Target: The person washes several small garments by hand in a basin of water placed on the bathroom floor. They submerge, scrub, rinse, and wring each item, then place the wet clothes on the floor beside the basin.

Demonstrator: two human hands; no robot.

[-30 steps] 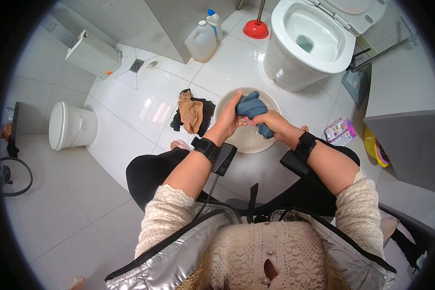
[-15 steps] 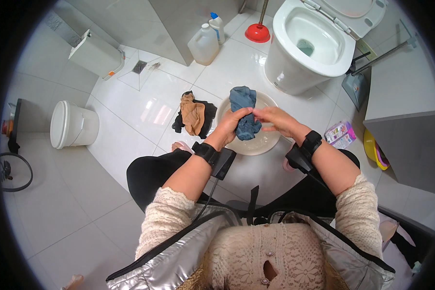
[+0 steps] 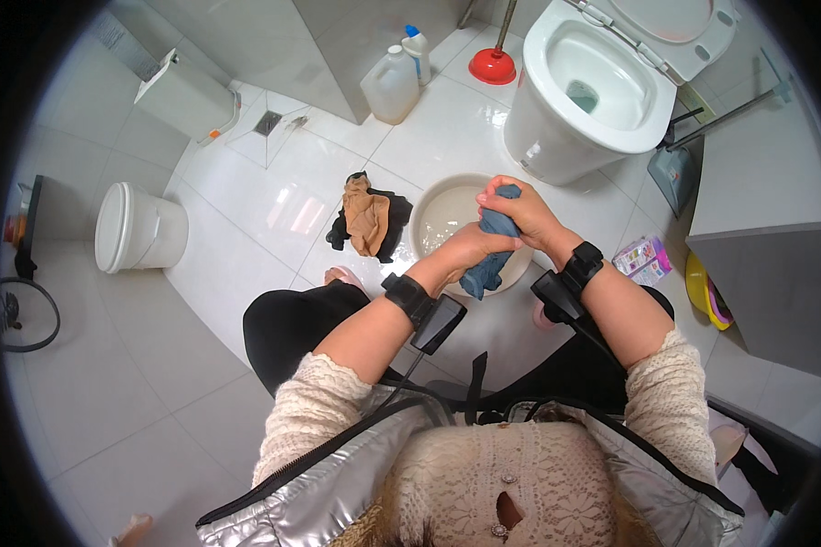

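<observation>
Both my hands grip a bunched blue-grey cloth (image 3: 488,272) above a round cream basin (image 3: 426,202) that holds some water. My left hand (image 3: 466,248) is wrapped round the lower part of the cloth. Higher up, my right hand (image 3: 527,211) has its fingers closed over the cloth's top end. Part of the cloth hangs below my left hand, near the basin's front rim. What kind of cloth or garment it is, I cannot tell. On the tiles left of the basin lies a heap with a tan cloth (image 3: 366,217) on top of a black cloth (image 3: 397,228).
Beyond the basin stands a white toilet (image 3: 556,137) with its lid up. A red plunger (image 3: 493,67), a translucent jug (image 3: 391,87) and a blue-capped bottle (image 3: 417,55) are at the back. A lidded white bucket (image 3: 141,228) is at left. Right lie a purple-and-white packet (image 3: 643,261) and a dustpan (image 3: 675,178).
My right hand has closed round the cloth's upper end. The cloth has shifted right and nearer to me, and is squeezed narrower between my hands.
</observation>
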